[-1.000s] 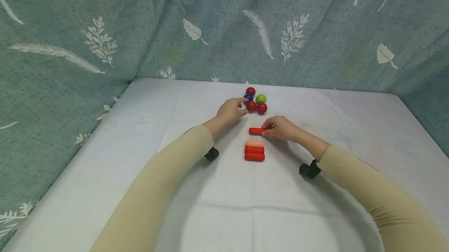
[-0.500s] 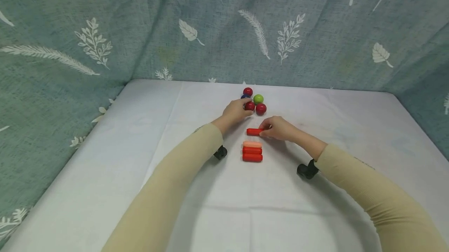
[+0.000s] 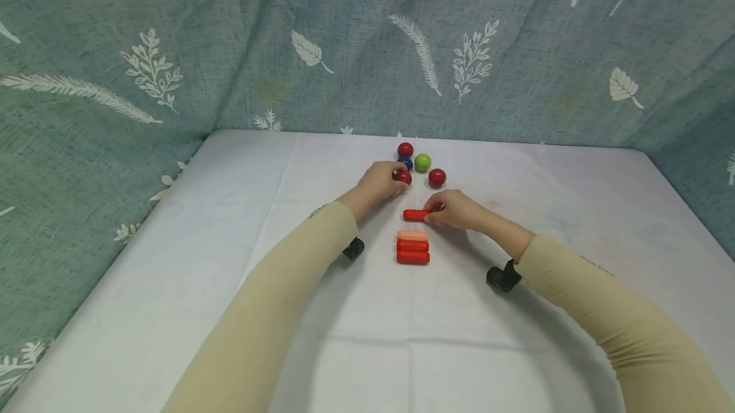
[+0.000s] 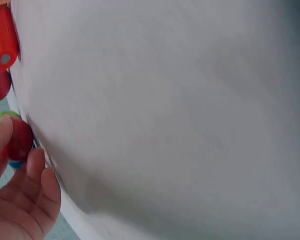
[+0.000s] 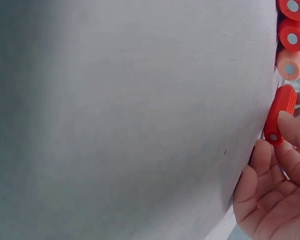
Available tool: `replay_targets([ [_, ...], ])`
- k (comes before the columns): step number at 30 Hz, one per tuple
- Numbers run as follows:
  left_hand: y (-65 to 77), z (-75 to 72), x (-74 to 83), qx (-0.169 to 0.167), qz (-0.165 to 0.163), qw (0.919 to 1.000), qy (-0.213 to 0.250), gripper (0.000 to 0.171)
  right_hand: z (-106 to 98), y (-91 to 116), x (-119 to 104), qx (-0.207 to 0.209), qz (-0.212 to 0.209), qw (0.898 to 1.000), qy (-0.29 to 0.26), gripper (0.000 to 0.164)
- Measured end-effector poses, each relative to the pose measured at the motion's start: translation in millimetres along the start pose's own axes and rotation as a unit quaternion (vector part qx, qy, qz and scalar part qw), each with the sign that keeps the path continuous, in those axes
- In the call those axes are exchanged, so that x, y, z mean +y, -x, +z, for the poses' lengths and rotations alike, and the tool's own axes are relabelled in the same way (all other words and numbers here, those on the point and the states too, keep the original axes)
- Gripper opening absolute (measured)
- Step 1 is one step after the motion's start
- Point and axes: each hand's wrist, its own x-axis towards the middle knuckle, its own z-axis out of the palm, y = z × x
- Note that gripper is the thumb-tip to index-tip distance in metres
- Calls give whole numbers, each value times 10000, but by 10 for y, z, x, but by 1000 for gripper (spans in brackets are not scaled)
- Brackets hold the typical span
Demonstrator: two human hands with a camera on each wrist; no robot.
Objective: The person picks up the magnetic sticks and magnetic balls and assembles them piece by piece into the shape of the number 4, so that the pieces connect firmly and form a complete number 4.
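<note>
My left hand pinches a glossy red ball between thumb and finger, near the far edge of the table. In the left wrist view, the thumb lies over the held red ball. A short ridged red rod is pinched by my right hand at its right end. The right wrist view shows a silvery disc in the end of this red rod. Close to the left hand are a dark blue ball, a lime green ball and another red ball.
A third red ball sits farthest back. In front of the held rod, a salmon rod and two red rods lie side by side. A white cloth covers the table, and a green leaf-patterned curtain hangs behind.
The left hand reached right to a red ball, took hold of it and drew it slightly left. The red ball beside it shifted right, apart from it. The right hand stayed on the rod.
</note>
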Motion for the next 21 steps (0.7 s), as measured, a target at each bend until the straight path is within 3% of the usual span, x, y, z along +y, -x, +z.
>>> replay_targets([
  [9,193,-127,-106,-611,-48,9978,254,45,-7,-10,18,-46,-52,9999,124,20],
  [14,278,-140,-183,-685,79,9974,186,44,-3,-11,32,-4,-184,9996,194,21],
  [21,391,-166,-230,-770,16,9970,81,43,8,-18,28,3,-156,9998,150,21],
])
